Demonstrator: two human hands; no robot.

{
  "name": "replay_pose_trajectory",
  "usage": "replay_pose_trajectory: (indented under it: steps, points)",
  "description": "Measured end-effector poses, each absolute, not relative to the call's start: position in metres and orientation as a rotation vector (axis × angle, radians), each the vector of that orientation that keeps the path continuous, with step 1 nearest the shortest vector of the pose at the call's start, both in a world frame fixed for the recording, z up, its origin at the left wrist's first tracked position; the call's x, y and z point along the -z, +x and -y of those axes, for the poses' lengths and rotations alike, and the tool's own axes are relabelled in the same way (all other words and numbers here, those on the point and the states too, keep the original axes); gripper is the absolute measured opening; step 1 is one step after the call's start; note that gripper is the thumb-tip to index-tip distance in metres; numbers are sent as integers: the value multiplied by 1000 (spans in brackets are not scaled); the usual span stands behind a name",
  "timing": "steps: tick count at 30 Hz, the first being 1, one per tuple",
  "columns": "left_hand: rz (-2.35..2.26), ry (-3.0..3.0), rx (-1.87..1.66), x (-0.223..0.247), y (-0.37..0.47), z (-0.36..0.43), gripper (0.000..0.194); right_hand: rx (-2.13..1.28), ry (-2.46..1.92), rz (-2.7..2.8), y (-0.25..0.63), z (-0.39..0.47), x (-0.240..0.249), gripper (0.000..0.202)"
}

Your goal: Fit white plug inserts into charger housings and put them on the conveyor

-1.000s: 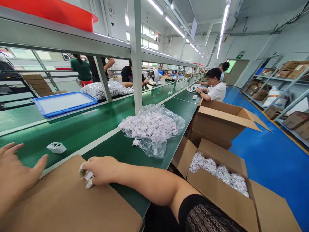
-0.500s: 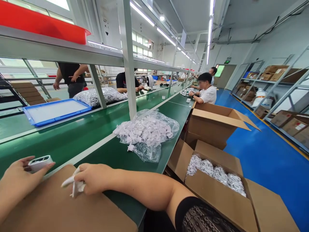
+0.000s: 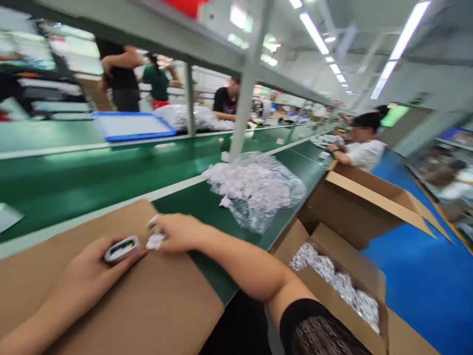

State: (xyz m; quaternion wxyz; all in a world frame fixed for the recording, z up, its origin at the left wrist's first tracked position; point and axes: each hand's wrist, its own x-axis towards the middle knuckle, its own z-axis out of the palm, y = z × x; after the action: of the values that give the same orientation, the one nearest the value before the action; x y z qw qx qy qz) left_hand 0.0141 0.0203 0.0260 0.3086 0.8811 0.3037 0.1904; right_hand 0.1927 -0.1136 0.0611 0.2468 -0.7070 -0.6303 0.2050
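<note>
My left hand (image 3: 96, 264) is closed round a white oval plastic housing (image 3: 117, 250); its open end, with dark parts and a spot of yellow inside, faces me. Close to its right, my right hand (image 3: 177, 232) pinches a small white plastic part (image 3: 155, 241), blurred by motion. A pale covering shows on a fingertip of that hand. Both hands are above a brown cardboard sheet (image 3: 148, 305) lying on the green bench. Beyond the right hand, a clear plastic bag (image 3: 264, 217) lies spread open under a heap of small white plastic parts (image 3: 247, 185).
At my right stand an open carton (image 3: 332, 296) holding wrapped white items (image 3: 340, 281) and a taller open carton (image 3: 369, 202). A metal post (image 3: 247, 98) rises behind the heap. A blue-rimmed tray (image 3: 136, 125) lies across the belt. A co-worker (image 3: 364, 148) sits farther along.
My view has turned left and tilted. The left hand with the housing has moved right, close to the part in my right hand. More of the cardboard sheet shows.
</note>
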Motion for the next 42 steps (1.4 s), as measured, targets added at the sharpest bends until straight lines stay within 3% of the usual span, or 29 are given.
replay_pose_trajectory:
  steps: [3, 7, 12, 14, 19, 22, 32, 42]
  points:
    - [-689, 2190, -477, -30, 7, -10, 66, -707, -1812, 1301, 198, 111, -50, 27]
    - [-571, 2056, -454, -27, 1, -13, 46, -1018, -1550, 962, 201, 105, -52, 40]
    - [-392, 2013, -511, -23, -2, -10, 45, -1083, -1512, 872, 188, 106, -55, 53]
    - [-386, 2007, -504, -22, -1, -10, 42, -983, -1535, 910, 181, 107, -53, 53]
    - [-374, 2062, -517, -21, 3, -10, 34, -411, -1610, 1387, 164, 112, -52, 28]
    - [-328, 1992, -528, -21, 4, -9, 30, -229, -1657, 1663, 157, 118, -54, 36]
    - [-349, 2037, -552, -17, 2, -9, 27, 77, -1837, 1951, 155, 119, -58, 41]
    - [-324, 2432, -672, -20, 0, -5, 28, 240, -1960, 1992, 146, 117, -59, 21]
